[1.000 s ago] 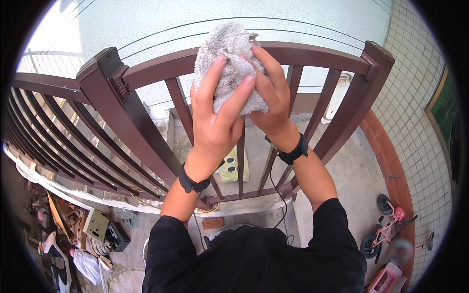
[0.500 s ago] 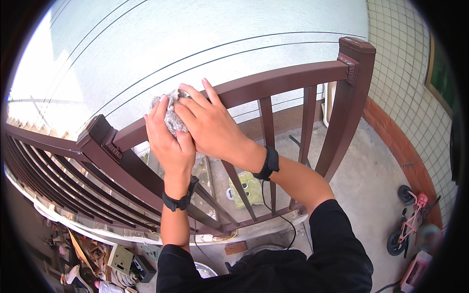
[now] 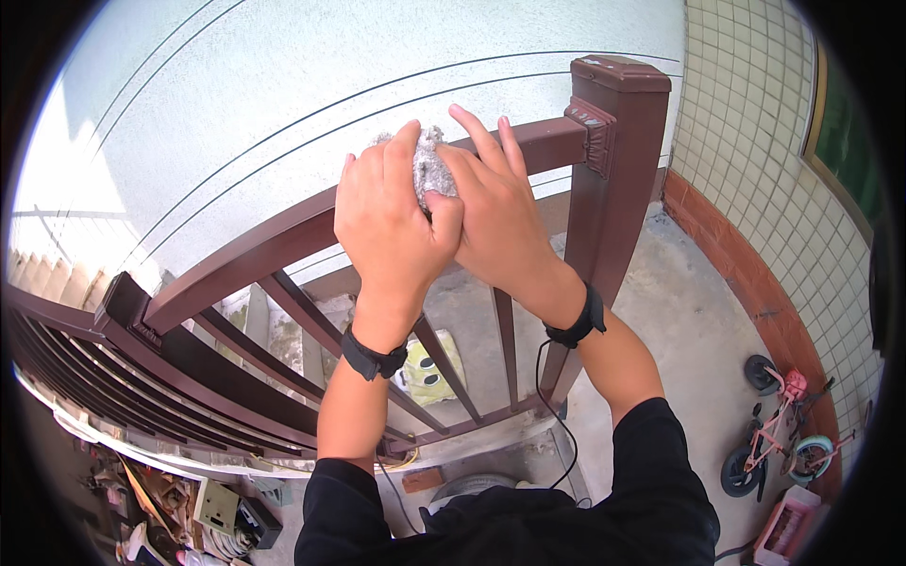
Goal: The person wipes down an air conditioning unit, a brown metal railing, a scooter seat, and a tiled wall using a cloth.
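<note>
A crumpled grey fluffy cloth [image 3: 434, 174] is pressed around the top bar of a dark brown railing [image 3: 255, 250]. My left hand [image 3: 389, 212] wraps over the bar and grips the cloth from its left side. Against the cloth's right side lies my right hand [image 3: 500, 208], partly closed on it, with two of its fingers lifted off and stretched forward. The two hands touch at the thumbs, and part of the cloth is hidden beneath them. Black bands circle both wrists, and a thin black cable hangs from the right one.
A thick brown post [image 3: 613, 160] ends the railing on the right; another post [image 3: 127, 311] stands left. Below, a green patterned mat [image 3: 434, 363] lies on concrete. A small pink bicycle [image 3: 774, 429] stands by the tiled wall [image 3: 746, 123]. Clutter [image 3: 208, 509] fills the lower left.
Both hands and the cloth have slid rightward along the top bar, closer to the right-hand post. The view has shifted too, and my left hand now covers more of the bar.
</note>
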`<state>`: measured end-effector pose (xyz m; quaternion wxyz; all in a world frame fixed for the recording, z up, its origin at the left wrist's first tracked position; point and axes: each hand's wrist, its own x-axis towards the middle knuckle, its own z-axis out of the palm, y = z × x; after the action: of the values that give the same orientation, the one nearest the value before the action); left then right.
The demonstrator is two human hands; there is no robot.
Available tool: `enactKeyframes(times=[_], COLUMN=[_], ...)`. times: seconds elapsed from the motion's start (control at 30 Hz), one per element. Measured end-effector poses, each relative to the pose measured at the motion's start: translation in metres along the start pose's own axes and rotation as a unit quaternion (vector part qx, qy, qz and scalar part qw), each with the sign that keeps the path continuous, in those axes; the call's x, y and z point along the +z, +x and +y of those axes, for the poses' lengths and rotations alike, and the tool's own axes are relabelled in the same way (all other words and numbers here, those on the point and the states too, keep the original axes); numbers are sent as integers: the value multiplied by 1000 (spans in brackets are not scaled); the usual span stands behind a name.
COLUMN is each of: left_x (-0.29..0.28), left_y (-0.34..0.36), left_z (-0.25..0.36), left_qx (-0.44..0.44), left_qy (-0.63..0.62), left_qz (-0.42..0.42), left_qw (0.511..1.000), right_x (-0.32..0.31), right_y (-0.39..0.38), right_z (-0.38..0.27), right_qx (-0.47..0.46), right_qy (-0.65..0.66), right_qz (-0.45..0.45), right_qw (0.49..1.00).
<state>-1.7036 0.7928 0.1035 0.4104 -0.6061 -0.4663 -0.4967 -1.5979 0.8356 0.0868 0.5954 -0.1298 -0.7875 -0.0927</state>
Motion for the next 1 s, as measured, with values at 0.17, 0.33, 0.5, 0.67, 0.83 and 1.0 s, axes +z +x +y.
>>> enactKeyframes(times=[0.17, 0.33, 0.5, 0.67, 0.83, 1.0], left_x=[41, 54, 27, -18, -74, -102], left_y=[13, 18, 10, -2, -22, -31], left_z=[32, 52, 42, 3, -41, -81], left_qx=[-11, -15, 21, 6, -20, -4], left_qy=[-18, -3, 18, 97, 182, 233], left_qz=[26, -10, -62, -78, -70, -35], left_qw=[999, 1000, 998, 992, 981, 972], right_x=[-33, -56, -43, -1, 50, 80], right_y=[-4, -4, -6, 6, 15, 27], right_z=[36, 52, 49, 10, -46, -85], right_qx=[5, -24, -21, -37, -60, -86], right_qy=[-45, -124, -85, 2, 28, -10], right_qz=[8, -5, 7, 14, 4, -26], right_qw=[999, 992, 996, 999, 998, 996])
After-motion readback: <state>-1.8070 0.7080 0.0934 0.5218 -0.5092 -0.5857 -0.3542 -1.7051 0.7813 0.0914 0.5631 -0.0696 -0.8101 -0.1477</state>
